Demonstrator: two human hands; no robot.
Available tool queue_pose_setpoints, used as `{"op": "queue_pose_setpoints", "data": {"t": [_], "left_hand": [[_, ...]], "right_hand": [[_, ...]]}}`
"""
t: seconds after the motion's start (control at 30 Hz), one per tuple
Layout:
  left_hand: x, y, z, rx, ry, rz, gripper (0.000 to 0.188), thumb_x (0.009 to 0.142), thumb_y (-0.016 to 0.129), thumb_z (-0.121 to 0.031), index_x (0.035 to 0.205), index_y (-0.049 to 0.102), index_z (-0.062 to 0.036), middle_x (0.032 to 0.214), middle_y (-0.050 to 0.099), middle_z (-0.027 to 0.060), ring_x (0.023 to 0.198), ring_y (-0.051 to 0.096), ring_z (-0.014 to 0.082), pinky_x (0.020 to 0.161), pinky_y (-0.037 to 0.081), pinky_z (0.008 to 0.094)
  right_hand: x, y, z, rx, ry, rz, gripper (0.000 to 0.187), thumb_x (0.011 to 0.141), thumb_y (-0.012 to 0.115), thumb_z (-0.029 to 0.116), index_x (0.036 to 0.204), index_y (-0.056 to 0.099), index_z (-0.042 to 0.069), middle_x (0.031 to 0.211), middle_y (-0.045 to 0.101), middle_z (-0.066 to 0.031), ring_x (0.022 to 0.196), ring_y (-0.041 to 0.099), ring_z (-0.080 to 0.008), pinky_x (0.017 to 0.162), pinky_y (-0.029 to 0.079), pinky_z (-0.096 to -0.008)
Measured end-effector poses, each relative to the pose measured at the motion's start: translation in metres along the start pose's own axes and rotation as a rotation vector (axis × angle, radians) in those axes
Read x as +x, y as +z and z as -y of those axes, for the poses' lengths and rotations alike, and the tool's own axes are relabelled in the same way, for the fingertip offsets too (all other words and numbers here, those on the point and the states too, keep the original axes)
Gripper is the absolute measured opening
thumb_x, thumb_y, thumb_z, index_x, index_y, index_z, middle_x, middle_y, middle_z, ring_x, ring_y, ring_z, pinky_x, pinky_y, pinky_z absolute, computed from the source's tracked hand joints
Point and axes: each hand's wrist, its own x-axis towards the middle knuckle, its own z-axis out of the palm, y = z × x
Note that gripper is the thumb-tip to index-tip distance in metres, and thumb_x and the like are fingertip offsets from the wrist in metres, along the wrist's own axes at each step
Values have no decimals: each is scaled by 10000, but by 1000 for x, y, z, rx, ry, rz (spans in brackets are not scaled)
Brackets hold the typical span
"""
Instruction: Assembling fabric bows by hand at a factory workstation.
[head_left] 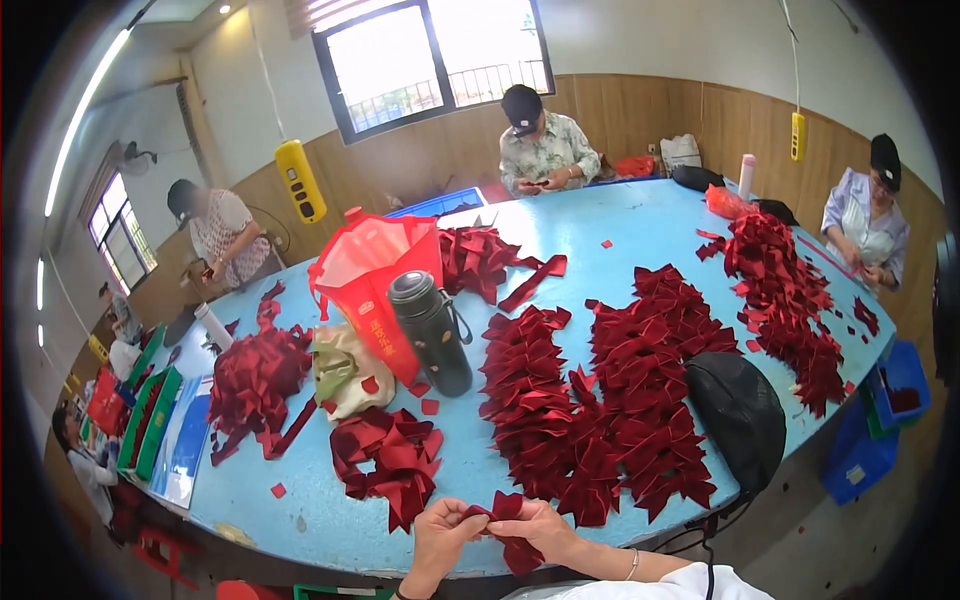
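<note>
Near the table's front edge, my left hand (440, 537) and my right hand (537, 527) pinch a dark red ribbon piece (521, 555) between thumbs and fingers. Its loops stick up and hang down around my fingertips, and it looks partly folded into a bow. Just beyond my left hand lies a loose heap of red ribbon strips (385, 455). Ahead of my right hand, long rows of red ribbon bows (528, 400) are stacked close together, with another thick row (650, 390) beside them.
A dark thermos flask (430, 335) stands by a red tote bag (365, 270) and a cream cloth bag (345, 375). Right of the bows sits a black bag or cap (738, 420). Other people work around the blue table (590, 225). Blue crates (860, 450) stand at right.
</note>
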Motion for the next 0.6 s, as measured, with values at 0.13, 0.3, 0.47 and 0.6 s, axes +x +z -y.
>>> {"op": "queue_pose_setpoints", "data": {"t": [0.13, 0.3, 0.47, 0.6], "left_hand": [[11, 3, 0, -27, -77, 54, 143, 799, 684, 26, 899, 582, 11, 761, 666, 92, 635, 634, 134, 582, 507, 234], [21, -1, -2, -46, -242, 126, 100, 815, 669, 18, 895, 607, 21, 773, 670, 91, 655, 634, 133, 625, 505, 231], [19, 10, -7, 63, -173, 112, 91, 848, 662, -26, 905, 631, 38, 792, 677, 74, 698, 629, 110, 652, 505, 222], [4, 16, 4, 70, -67, 7, 68, 858, 647, -29, 866, 634, 38, 772, 669, 65, 686, 619, 111, 683, 525, 235]], "right_hand": [[5, -8, 4, 106, 42, -6, 221, 848, 676, 83, 1048, 649, -7, 901, 648, -31, 828, 581, -99, 736, 455, -256], [12, -16, 5, 230, 69, 29, 217, 842, 685, 71, 1038, 658, -19, 942, 681, -81, 836, 629, -127, 752, 490, -254], [8, -20, 11, 35, 64, 14, 205, 845, 690, 95, 1016, 669, -15, 900, 682, -58, 789, 609, -100, 706, 479, -233], [3, -17, 4, -186, -9, -36, 194, 844, 693, 100, 1004, 679, -8, 855, 676, -33, 751, 579, -67, 661, 461, -216]]}}
